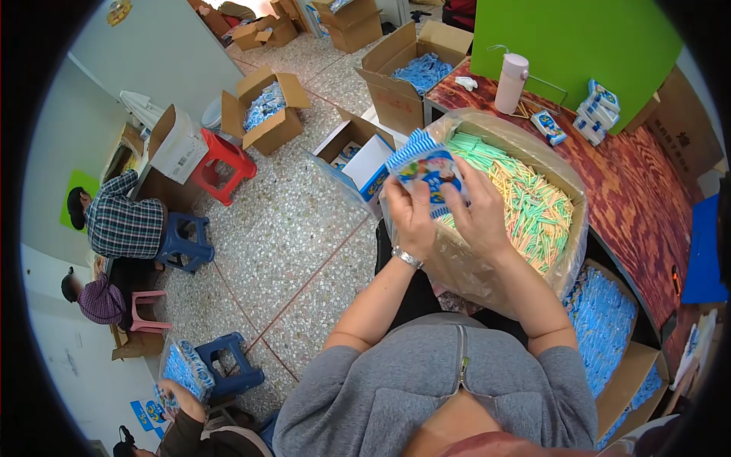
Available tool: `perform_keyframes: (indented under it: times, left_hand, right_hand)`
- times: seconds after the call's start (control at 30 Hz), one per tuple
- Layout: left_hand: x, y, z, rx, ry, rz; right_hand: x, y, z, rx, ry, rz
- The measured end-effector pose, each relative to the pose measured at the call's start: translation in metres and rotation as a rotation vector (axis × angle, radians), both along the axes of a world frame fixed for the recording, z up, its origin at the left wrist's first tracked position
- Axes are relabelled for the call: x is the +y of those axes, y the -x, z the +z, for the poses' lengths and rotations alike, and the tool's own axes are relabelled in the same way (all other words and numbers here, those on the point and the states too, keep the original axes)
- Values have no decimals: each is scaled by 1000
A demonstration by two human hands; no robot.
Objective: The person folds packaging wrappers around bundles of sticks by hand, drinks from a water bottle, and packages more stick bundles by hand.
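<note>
A small blue-and-white printed packet (429,172) with a striped top edge is held up in front of me. My left hand (412,218) grips its left side, thumb on the front. My right hand (480,206) closes on its right side, the thumb pressed against the lower front. Whether the packet's top is open cannot be made out. Just beyond my hands stands a carton lined with clear plastic (464,263). It is heaped with thin pastel sticks (533,206) in green, yellow and pink.
A red-brown table (640,206) on the right carries a pink bottle (512,82) and stacked packets (598,114). Beside my right arm is a box of blue packets (601,324). More cartons (276,137) and a red stool (223,167) stand beyond. Several people sit at left.
</note>
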State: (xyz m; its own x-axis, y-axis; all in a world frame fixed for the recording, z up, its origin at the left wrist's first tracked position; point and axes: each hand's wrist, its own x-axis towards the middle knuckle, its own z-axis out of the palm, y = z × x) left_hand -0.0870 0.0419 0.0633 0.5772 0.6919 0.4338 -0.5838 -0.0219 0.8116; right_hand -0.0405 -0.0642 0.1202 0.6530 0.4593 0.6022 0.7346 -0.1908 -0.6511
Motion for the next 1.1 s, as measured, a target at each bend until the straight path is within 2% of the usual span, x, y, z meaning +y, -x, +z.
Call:
perform_keyframes:
  times: [0.1, 0.13, 0.17, 0.23, 0.27, 0.37, 0.4, 0.47, 0.57, 0.63, 0.77, 0.87, 0.97, 1.0, 1.1]
  left_hand:
    - [10, 2, 10, -97, 106, -98]
    - [10, 1, 9, -101, 43, -90]
    - [7, -1, 11, -115, 84, -79]
    - [-2, -5, 17, -140, 166, -57]
    - [-3, -4, 18, -174, 201, -146]
    - [-25, 0, 27, -97, 258, -96]
    - [-24, 5, 28, -118, 335, -238]
    - [-30, 3, 27, -144, 292, -248]
    - [-33, 6, 30, -101, 299, -293]
    - [-24, 7, 38, -46, 314, -331]
    - [-11, 6, 28, 42, 516, -352]
    - [0, 3, 20, 26, 574, -397]
    - [10, 6, 23, 41, 521, -407]
    - [7, 5, 25, 20, 526, -388]
    - [6, 10, 23, 43, 516, -381]
  right_hand:
    - [-4, 0, 9, 67, 5, 135]
    - [-6, -7, 6, 68, 37, 164]
    - [-8, -12, 4, 70, 69, 194]
    - [-5, -6, 12, 43, 76, 132]
    - [-4, -2, 14, 32, 78, 102]
    - [2, 0, -6, -222, 126, -50]
    - [2, 2, -13, -289, 137, -85]
    - [1, -1, -21, -437, 153, -156]
    - [-1, 3, -25, -386, 160, -56]
    - [-4, 10, -30, -469, 233, -20]
    - [-11, 15, -34, -540, 373, 126]
    - [-18, 16, -16, -419, 293, 263]
    - [-36, 8, 4, 56, 92, 501]
    - [-36, 3, 3, 118, -1, 411]
    - [-26, 2, 0, 752, -248, 439]
